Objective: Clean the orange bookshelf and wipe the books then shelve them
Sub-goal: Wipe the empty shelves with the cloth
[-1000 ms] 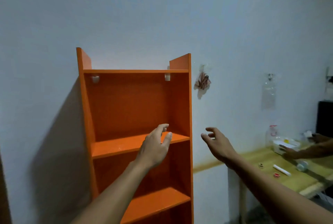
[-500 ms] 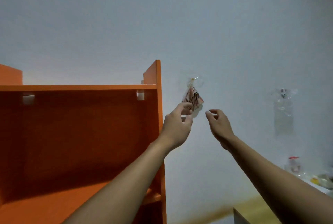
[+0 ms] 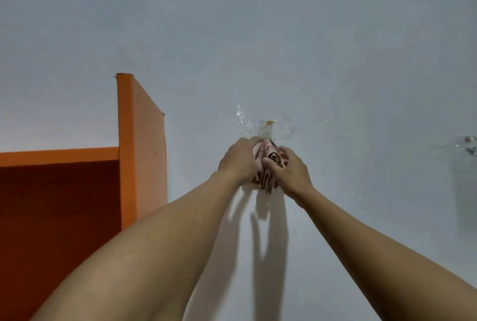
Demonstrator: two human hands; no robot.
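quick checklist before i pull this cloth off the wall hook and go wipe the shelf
1. Left hand grips the patterned cloth: ok.
2. Right hand grips the cloth too: ok.
3. Cloth free of the clear wall hook: cannot tell, the hands cover the join.
4. Hook's plastic flat on the wall: not ok, it looks wrinkled, so pull gently.
5. Orange bookshelf within reach at the left: ok.
6. Top shelf bare for wiping: cannot tell, mostly out of frame.
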